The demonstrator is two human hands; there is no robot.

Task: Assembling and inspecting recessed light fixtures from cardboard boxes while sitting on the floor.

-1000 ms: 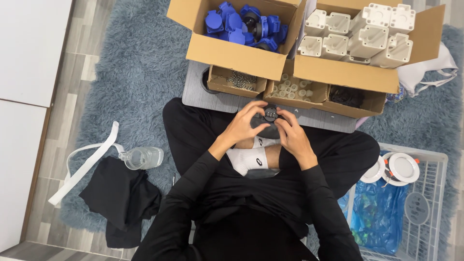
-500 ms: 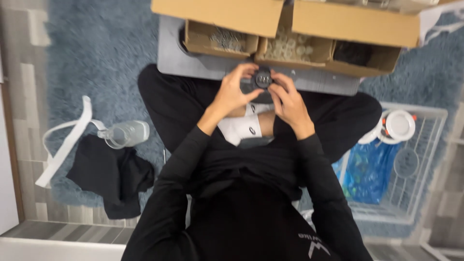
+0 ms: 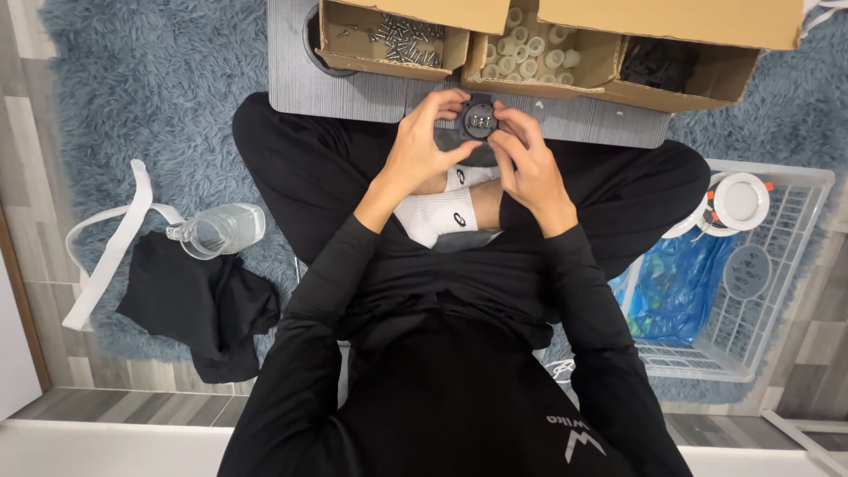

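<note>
Seated cross-legged on a shaggy grey-blue rug (image 3: 141,97), person viewed from the head camera, black sleeves and trousers, white sock (image 3: 439,215) showing between the knees.

Both hands met at about 12 o'clock from the torso, just over the near edge of a low grey table (image 3: 353,93). Left hand (image 3: 422,148) curled, thumb and fingertips pinching the left rim of a small round black part (image 3: 479,119). Right hand (image 3: 525,159) likewise curled, fingers pinching the part's right side and top. The part sat between the two hands, held clear above the table edge, its face turned up; small pale details on that face too small to make out.

On the table, beyond the hands: open cardboard box of small metal screws (image 3: 389,40) at 11 o'clock; box of short white cylinders (image 3: 534,53) at 12 o'clock, directly behind the part; box of dark pieces (image 3: 680,66) at 1 o'clock, contents not clear.

At 3 o'clock from the person, a white wire basket (image 3: 795,265) holding a blue plastic bag (image 3: 676,287) and round white fittings (image 3: 740,201). At 9 o'clock, on the rug, a clear plastic jug (image 3: 219,230) lying on its side, touching a heap of black cloth (image 3: 199,305), with a white strap (image 3: 110,238) looped beside both.
</note>
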